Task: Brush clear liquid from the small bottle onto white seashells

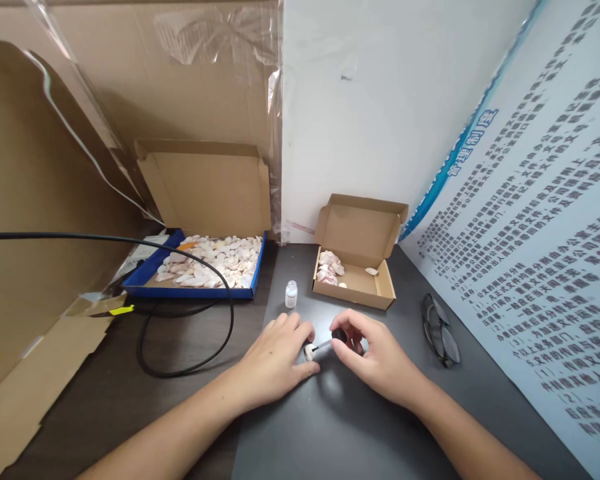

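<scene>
My left hand (279,357) rests on the dark table and pinches a small white shell (309,352) between thumb and fingers. My right hand (373,357) grips a black cap with a thin brush (330,342), and the brush tip touches the shell. A small glass bottle (291,294) stands open just behind my hands. Beyond it sits a small open cardboard box (356,283) with a few shells inside.
A blue-edged tray (190,291) full of pale shells lies at the back left. A black cable (190,360) loops over the table's left side. Folded glasses (439,331) lie at the right, beside a leaning printed board (530,220). Cardboard sheets stand at the left.
</scene>
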`<state>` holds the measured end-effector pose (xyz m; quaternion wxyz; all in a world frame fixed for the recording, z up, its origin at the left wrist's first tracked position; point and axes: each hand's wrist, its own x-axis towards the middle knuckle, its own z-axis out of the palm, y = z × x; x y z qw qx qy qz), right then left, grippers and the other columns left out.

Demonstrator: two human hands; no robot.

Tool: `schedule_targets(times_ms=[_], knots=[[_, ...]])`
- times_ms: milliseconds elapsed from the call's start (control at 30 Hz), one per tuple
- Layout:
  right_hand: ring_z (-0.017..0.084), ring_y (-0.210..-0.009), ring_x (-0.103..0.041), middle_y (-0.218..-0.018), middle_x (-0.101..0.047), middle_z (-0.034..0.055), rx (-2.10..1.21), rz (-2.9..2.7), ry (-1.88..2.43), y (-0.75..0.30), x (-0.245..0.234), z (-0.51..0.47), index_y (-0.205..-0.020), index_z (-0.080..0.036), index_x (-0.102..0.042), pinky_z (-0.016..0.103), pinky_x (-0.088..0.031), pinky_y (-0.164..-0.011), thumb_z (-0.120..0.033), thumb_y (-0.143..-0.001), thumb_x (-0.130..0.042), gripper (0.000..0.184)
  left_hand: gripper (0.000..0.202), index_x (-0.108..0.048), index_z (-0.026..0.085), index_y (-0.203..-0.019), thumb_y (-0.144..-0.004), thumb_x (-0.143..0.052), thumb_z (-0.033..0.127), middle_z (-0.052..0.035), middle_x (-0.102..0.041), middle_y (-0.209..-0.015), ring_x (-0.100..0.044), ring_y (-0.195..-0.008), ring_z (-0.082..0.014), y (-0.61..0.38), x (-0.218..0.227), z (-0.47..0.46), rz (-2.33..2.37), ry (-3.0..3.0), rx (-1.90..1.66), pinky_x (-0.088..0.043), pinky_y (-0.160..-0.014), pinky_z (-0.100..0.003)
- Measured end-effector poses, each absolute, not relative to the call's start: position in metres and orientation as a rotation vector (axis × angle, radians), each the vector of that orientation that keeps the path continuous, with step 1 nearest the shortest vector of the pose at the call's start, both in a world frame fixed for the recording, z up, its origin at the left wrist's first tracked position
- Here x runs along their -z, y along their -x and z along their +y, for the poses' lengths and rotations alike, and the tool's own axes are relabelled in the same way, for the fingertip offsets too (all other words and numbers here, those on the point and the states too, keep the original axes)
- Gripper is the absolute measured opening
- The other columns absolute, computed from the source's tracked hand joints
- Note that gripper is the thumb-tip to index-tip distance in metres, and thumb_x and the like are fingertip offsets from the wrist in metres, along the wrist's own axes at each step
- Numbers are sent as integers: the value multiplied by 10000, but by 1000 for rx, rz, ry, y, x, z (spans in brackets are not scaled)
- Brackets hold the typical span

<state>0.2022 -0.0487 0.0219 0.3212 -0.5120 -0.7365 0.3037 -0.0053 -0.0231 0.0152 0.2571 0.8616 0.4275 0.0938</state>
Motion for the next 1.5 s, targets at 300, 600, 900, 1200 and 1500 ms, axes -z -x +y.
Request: schedule_targets(times_ms=[300,600,900,1200,1500], knots=[[138,-634,-491,-707,-504,-39,-801,-1977,1292,-199,-24,-51,-928,-203,-596,259,-403,-593,-175,-850,-579,84,210,-547,228,-1022,-818,-590,213,-29,-571,-1040,-510,-996,-237,9,-16,-22,1093,-2364,-273,-410,-859,-365],[137,-632,-496,-707,-508,-39,-814,-1989,1300,-200,-24,-51,-927,-208,-596,253,-400,-588,-163,-856,-578,87,192,-578,227,-1013,-846,-498,175,-32,-577,-991,-508,-961,-230,9,-18,-20,1082,-2365,-284,-407,-839,-354],[141,-637,-493,-705,-498,-37,-811,-1935,1301,-201,-27,-50,-940,-201,-591,260,-407,-597,-180,-861,-570,85,125,-480,209,-890,-780,-527,175,-16,-551,-899,-492,-857,-205,4,-8,-22,1128,-2431,-365,-371,-749,-326],[137,-629,-491,-696,-504,-39,-785,-1977,1323,-201,-24,-50,-929,-200,-595,255,-401,-588,-153,-853,-571,93,169,-466,206,-935,-791,-505,127,-31,-551,-938,-502,-864,-204,1,-10,-27,1065,-2445,-338,-383,-766,-320],[139,-629,-496,-700,-517,-33,-755,-1961,1333,-204,-27,-49,-908,-203,-584,257,-401,-587,-164,-854,-559,72,199,-471,210,-933,-792,-483,70,-11,-558,-873,-511,-797,-178,0,-6,-26,981,-2356,-423,-393,-717,-288]])
